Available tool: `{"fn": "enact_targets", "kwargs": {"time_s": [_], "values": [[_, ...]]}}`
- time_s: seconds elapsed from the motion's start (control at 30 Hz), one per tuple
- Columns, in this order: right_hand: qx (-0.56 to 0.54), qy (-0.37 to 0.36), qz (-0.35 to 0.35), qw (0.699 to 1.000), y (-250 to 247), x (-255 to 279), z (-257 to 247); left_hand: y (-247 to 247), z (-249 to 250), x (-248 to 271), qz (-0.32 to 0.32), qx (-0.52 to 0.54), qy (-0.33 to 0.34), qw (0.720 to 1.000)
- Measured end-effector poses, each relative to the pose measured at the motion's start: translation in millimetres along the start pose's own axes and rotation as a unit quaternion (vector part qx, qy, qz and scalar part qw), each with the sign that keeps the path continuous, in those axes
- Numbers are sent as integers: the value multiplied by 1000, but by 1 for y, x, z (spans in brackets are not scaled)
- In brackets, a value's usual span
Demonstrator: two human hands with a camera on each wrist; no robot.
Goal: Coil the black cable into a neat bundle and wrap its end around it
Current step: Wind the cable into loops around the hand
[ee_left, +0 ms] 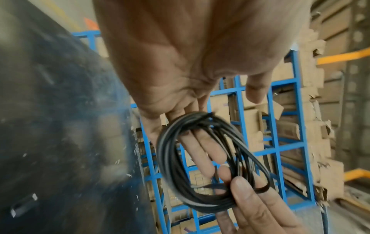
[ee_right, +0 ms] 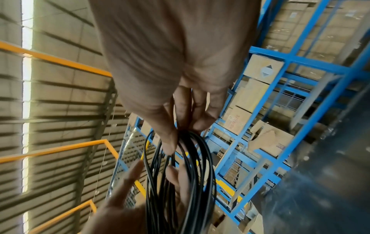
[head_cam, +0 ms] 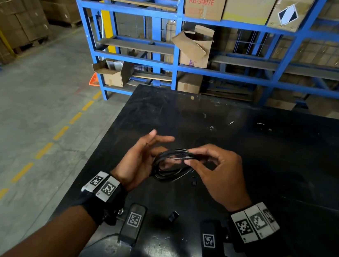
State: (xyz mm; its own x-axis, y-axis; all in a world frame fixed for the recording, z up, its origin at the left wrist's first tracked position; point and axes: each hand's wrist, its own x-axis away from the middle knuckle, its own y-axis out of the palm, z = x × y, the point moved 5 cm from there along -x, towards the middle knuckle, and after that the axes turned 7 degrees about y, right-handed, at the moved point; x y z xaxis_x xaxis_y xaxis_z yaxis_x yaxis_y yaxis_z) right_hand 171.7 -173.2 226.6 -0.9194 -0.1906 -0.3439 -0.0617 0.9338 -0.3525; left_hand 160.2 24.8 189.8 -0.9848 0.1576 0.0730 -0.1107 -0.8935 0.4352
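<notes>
The black cable [head_cam: 170,167] is coiled into several loops and held in the air above the black table [head_cam: 249,139]. My right hand [head_cam: 194,160] pinches the right side of the coil between thumb and fingers; the right wrist view shows that pinch [ee_right: 176,139] at the top of the loops [ee_right: 200,174]. My left hand [head_cam: 153,145] is beside the coil's left side with its fingers straight and spread. In the left wrist view its fingers [ee_left: 200,150] reach through the loops [ee_left: 170,166] without curling round them. The cable's end is not distinguishable.
Two small black pieces [head_cam: 193,182] [head_cam: 173,215] lie on the table near my wrists. A blue steel rack [head_cam: 176,43] with cardboard boxes [head_cam: 204,1] stands behind the table. The table's left edge drops to a concrete floor [head_cam: 37,111] with a yellow dashed line.
</notes>
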Motion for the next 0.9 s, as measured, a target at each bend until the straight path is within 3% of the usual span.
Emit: {"fn": "enact_targets", "kwargs": {"time_s": [0.1, 0.2, 0.3, 0.67, 0.8, 0.9], "values": [[47, -6, -48, 998, -2, -7, -2, 14, 8, -6, -55, -99, -8, 994], [97, -12, -90, 991, -1, -11, -6, 26, 12, -11, -112, -227, 25, 967], [101, -1, -112, 988, -4, -15, -10, 29, 13, -11, -103, -267, 60, 956], [76, 22, -135, 988, -8, -20, 1, 26, -1, -11, -70, -237, 138, 959], [-65, 24, -100, 993, -2, -15, 7, 27, -3, -14, -40, -153, 141, 977], [-216, 90, -28, 972, 4, -7, 17, 32, -4, -15, -25, -81, 151, 985]]}}
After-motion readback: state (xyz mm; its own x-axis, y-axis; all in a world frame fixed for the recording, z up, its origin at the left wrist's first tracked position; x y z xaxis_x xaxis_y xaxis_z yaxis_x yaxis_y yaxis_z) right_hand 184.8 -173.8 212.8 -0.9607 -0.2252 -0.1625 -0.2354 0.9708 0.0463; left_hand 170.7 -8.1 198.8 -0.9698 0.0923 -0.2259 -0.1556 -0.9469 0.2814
